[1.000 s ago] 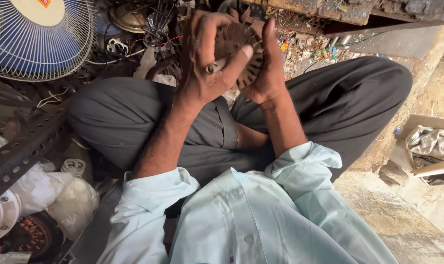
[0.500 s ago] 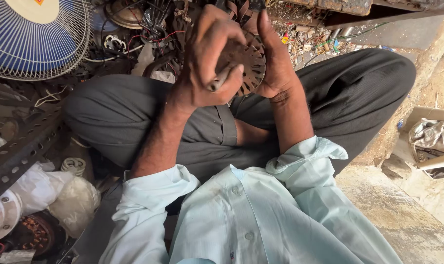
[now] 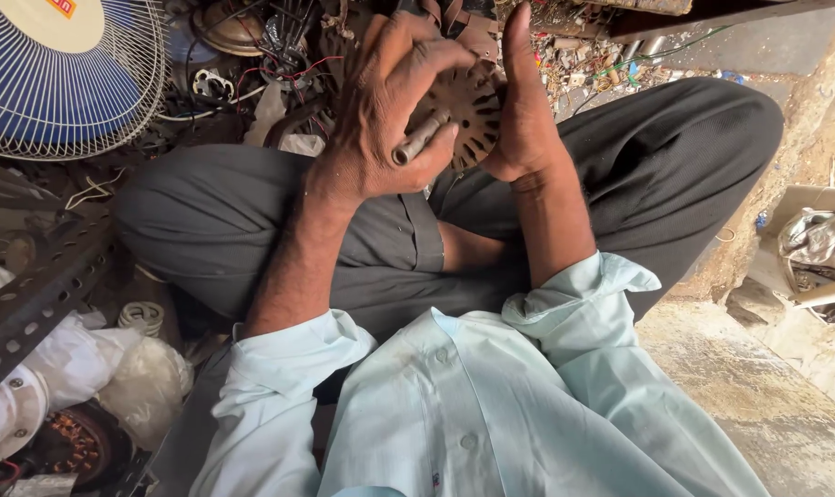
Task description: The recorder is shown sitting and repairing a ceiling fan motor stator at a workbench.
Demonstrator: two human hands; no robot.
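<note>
You sit cross-legged with a round, slotted metal motor cover held up over your lap. Your left hand is closed over its near face, fingers wrapped across the top, thumb pinning a short steel shaft that pokes out toward you. Your right hand braces the cover's right edge with a flat palm, thumb pointing straight up; it grips nothing else.

The risks, as I judge them: the cover could slip off that open right palm and drop onto your dark trousers, and the slot edges could nick your fingers if it twists.

Left of the cover stands a blue fan behind a wire guard. Just beyond the cover lie tangled wires and scrap. Far left and below are a perforated angle bar and a copper-wound stator. Right of the cover sits an open box.
</note>
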